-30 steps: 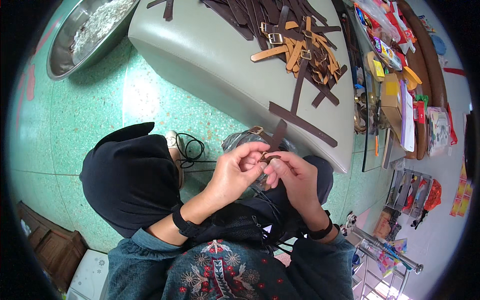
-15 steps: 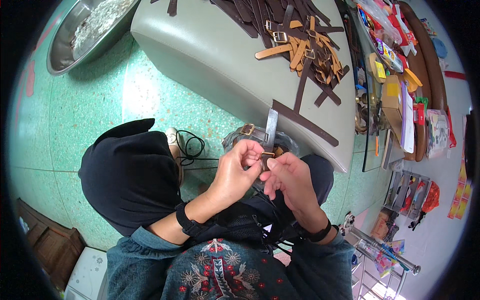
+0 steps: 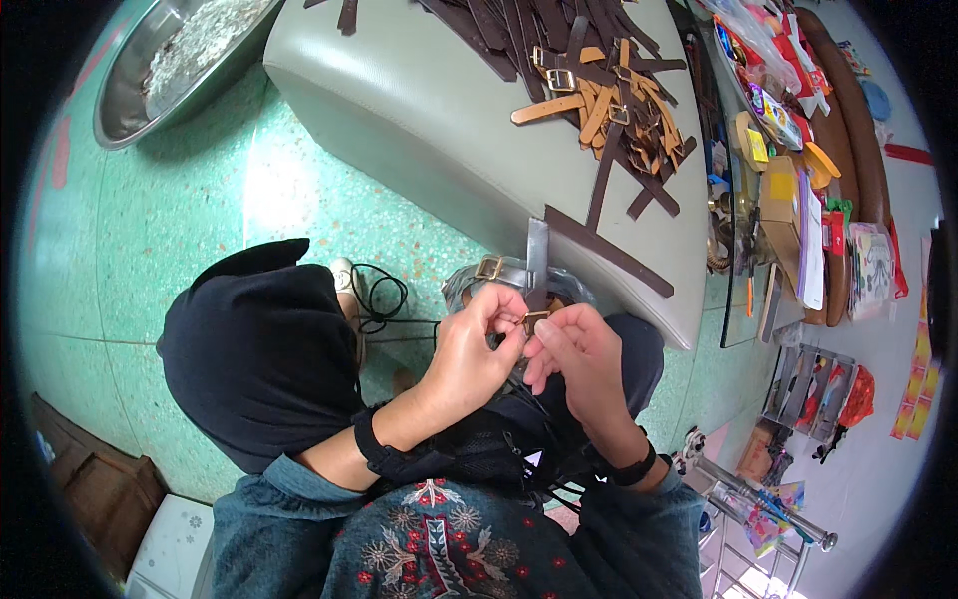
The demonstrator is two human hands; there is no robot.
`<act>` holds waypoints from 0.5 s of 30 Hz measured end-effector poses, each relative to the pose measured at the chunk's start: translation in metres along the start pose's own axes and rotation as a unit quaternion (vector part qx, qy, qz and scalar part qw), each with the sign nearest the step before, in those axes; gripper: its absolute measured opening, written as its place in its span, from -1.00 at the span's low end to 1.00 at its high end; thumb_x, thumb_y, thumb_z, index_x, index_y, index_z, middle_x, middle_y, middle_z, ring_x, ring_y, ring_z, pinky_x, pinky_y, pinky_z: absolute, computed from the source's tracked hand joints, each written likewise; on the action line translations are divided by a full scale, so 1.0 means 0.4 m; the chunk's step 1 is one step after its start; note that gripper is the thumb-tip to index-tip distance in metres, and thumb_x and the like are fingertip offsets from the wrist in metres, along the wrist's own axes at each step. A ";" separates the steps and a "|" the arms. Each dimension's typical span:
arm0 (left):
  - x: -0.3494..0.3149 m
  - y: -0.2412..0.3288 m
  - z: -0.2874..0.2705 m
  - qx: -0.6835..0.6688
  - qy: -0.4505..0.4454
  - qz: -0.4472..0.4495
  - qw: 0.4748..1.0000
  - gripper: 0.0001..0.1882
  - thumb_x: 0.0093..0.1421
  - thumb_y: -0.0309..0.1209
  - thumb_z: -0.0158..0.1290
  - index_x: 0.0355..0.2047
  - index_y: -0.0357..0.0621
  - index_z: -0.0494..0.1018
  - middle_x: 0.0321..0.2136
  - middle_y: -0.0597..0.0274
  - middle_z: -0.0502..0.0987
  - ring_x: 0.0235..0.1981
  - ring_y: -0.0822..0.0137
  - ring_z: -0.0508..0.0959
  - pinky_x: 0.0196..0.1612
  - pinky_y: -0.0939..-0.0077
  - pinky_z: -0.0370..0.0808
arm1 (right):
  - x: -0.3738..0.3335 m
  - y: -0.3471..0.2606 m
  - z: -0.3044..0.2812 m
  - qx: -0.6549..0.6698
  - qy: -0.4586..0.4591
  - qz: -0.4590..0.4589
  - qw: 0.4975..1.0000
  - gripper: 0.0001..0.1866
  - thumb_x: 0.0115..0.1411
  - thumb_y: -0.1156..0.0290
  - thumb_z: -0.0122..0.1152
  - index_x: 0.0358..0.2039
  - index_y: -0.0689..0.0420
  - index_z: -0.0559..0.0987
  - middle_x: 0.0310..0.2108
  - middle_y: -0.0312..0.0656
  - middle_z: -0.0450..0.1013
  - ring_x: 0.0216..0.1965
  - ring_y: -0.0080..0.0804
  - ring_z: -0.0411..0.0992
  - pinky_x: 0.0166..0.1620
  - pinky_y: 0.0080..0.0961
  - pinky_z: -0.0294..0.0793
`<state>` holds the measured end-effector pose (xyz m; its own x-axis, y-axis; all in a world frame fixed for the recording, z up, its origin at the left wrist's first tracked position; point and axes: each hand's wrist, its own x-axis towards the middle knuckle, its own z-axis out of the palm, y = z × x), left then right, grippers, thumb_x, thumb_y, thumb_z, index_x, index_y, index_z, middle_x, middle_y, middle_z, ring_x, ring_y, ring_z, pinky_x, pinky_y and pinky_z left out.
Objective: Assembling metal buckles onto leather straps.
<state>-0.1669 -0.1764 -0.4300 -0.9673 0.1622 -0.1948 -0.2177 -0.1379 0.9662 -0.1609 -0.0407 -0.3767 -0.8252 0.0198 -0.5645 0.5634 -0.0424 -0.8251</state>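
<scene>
Just above my lap, my left hand (image 3: pixel 469 344) is closed in a pinch at the left end of a small brass-coloured buckle (image 3: pixel 536 316). My right hand (image 3: pixel 584 359) pinches the same buckle from its right side, thumb on top. A dark brown leather strap (image 3: pixel 537 250) stands up from between the fingers and points away from me. Fingertips hide where the strap meets the buckle. Just behind my hands sits a clear plastic bag (image 3: pixel 459 285), with another strap's buckle (image 3: pixel 489 267) lying across its mouth.
A grey padded bench (image 3: pixel 399 130) bears a heap of brown straps (image 3: pixel 499 40) and tan buckled pieces (image 3: pixel 596 105). One loose dark strap (image 3: pixel 609 250) lies along its near edge. A steel basin (image 3: pixel 115 120) stands far left on green flooring. A cluttered glass table (image 3: pixel 740 299) is at the right.
The buckle between my fingers has tipped and now looks narrower and flatter. The raised strap has shifted slightly left and straightened. Both hands stay almost in place.
</scene>
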 end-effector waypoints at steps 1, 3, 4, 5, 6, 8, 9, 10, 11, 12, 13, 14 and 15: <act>-0.007 0.002 0.000 0.008 -0.003 0.015 1.000 -0.82 0.03 -0.64 0.03 -0.33 -0.29 0.32 -0.49 0.22 0.46 -0.45 0.47 0.51 -0.35 0.58 0.46 | -0.001 -0.004 -0.001 -0.010 0.003 0.025 1.000 -0.81 0.15 0.47 0.08 -0.29 0.27 0.33 -0.55 -0.12 0.41 -0.61 -0.51 0.40 -0.59 -0.67 0.40; -0.005 0.001 -0.002 0.007 -0.017 0.030 0.999 -0.81 0.04 -0.64 0.05 -0.32 -0.29 0.31 -0.50 0.23 0.44 -0.47 0.49 0.47 -0.36 0.59 0.44 | 0.008 -0.007 0.006 -0.016 0.007 0.040 0.999 -0.79 0.12 0.48 0.12 -0.27 0.27 0.34 -0.54 -0.12 0.41 -0.58 -0.56 0.40 -0.54 -0.69 0.40; -0.002 0.000 -0.007 0.011 -0.019 0.035 0.999 -0.81 0.04 -0.64 0.05 -0.32 -0.29 0.31 -0.50 0.23 0.44 -0.47 0.49 0.47 -0.36 0.59 0.44 | 0.013 -0.003 0.010 -0.133 0.049 -0.055 0.988 -0.75 0.10 0.48 0.17 -0.26 0.27 0.34 -0.53 -0.16 0.40 -0.57 -0.62 0.37 -0.53 -0.73 0.36; -0.003 -0.002 -0.007 -0.005 -0.028 0.020 0.999 -0.80 0.04 -0.63 0.05 -0.32 -0.29 0.31 -0.49 0.23 0.44 -0.47 0.49 0.46 -0.37 0.60 0.43 | 0.018 0.000 0.009 -0.249 0.090 -0.146 0.953 -0.72 0.07 0.48 0.21 -0.25 0.26 0.34 -0.53 -0.20 0.39 -0.57 -0.67 0.34 -0.53 -0.77 0.32; -0.002 -0.005 -0.008 -0.020 -0.038 0.005 0.999 -0.80 0.04 -0.63 0.06 -0.31 -0.28 0.31 -0.49 0.24 0.43 -0.47 0.49 0.44 -0.37 0.61 0.42 | 0.024 0.000 0.003 -0.249 0.089 -0.150 0.953 -0.72 0.07 0.48 0.21 -0.25 0.26 0.34 -0.53 -0.20 0.39 -0.57 -0.67 0.34 -0.53 -0.77 0.32; 0.001 -0.007 -0.012 -0.022 -0.047 0.008 0.999 -0.81 0.06 -0.63 0.05 -0.31 -0.27 0.31 -0.49 0.25 0.42 -0.46 0.51 0.42 -0.36 0.62 0.41 | 0.035 -0.003 -0.021 -0.205 0.041 -0.163 0.964 -0.65 0.03 0.48 0.27 -0.19 0.23 0.36 -0.51 -0.30 0.37 -0.52 -0.74 0.30 -0.49 -0.81 0.28; 0.002 -0.006 -0.011 -0.025 -0.065 0.007 0.998 -0.82 0.07 -0.62 0.04 -0.31 -0.27 0.31 -0.48 0.25 0.42 -0.45 0.53 0.42 -0.35 0.62 0.41 | 0.044 0.003 -0.038 -0.177 0.015 -0.153 0.972 -0.70 0.04 0.51 0.24 -0.20 0.24 0.41 -0.45 -0.36 0.33 -0.49 -0.75 0.30 -0.43 -0.80 0.30; 0.004 -0.006 -0.009 -0.027 -0.083 0.006 0.996 -0.82 0.08 -0.61 0.03 -0.30 -0.27 0.31 -0.47 0.24 0.42 -0.43 0.55 0.42 -0.35 0.62 0.41 | 0.048 -0.003 -0.051 -0.177 0.017 -0.152 0.972 -0.70 0.04 0.51 0.24 -0.20 0.24 0.41 -0.45 -0.36 0.33 -0.49 -0.75 0.30 -0.43 -0.80 0.30; 0.004 -0.009 -0.010 -0.026 -0.084 0.004 0.996 -0.82 0.08 -0.61 0.03 -0.30 -0.27 0.31 -0.47 0.24 0.42 -0.43 0.55 0.42 -0.35 0.62 0.41 | 0.052 -0.005 -0.060 -0.154 0.009 -0.094 0.984 -0.74 0.04 0.52 0.23 -0.25 0.25 0.42 -0.44 -0.37 0.31 -0.49 -0.75 0.29 -0.41 -0.79 0.30; 0.005 -0.014 -0.010 -0.028 -0.099 -0.003 0.995 -0.80 0.08 -0.62 0.04 -0.28 -0.26 0.30 -0.43 0.32 0.39 -0.40 0.59 0.38 -0.32 0.68 0.38 | 0.054 -0.004 -0.063 -0.130 0.000 -0.035 0.991 -0.79 0.04 0.54 0.23 -0.30 0.27 0.44 -0.43 -0.38 0.29 -0.50 -0.75 0.28 -0.39 -0.78 0.30; 0.006 -0.018 -0.010 -0.031 -0.115 -0.009 0.993 -0.77 0.09 -0.63 0.04 -0.25 -0.24 0.29 -0.38 0.39 0.36 -0.37 0.63 0.34 -0.29 0.75 0.35 | 0.051 0.001 -0.061 -0.133 0.005 -0.069 0.989 -0.86 0.06 0.54 0.20 -0.38 0.28 0.45 -0.44 -0.38 0.29 -0.51 -0.74 0.26 -0.38 -0.77 0.31; 0.006 -0.017 -0.009 -0.030 -0.116 -0.012 0.993 -0.77 0.09 -0.63 0.04 -0.25 -0.24 0.29 -0.38 0.39 0.36 -0.37 0.63 0.34 -0.29 0.75 0.35 | 0.049 0.006 -0.058 -0.132 0.007 -0.066 0.989 -0.86 0.06 0.54 0.20 -0.38 0.28 0.45 -0.44 -0.38 0.29 -0.51 -0.74 0.26 -0.38 -0.77 0.31; 0.006 -0.015 -0.009 -0.050 -0.124 -0.028 0.991 -0.77 0.09 -0.63 0.04 -0.25 -0.23 0.29 -0.38 0.40 0.36 -0.38 0.64 0.34 -0.30 0.76 0.35 | 0.048 0.011 -0.052 -0.134 0.044 -0.127 0.982 -0.87 0.07 0.53 0.19 -0.40 0.28 0.44 -0.45 -0.38 0.31 -0.50 -0.75 0.27 -0.37 -0.77 0.31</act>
<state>-0.1683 -0.1787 -0.4369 -0.8947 0.4049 -0.1884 -0.2941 -0.2166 0.9309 -0.1733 -0.0195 -0.3917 -0.9407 0.0832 -0.3288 0.3392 0.2397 -0.9097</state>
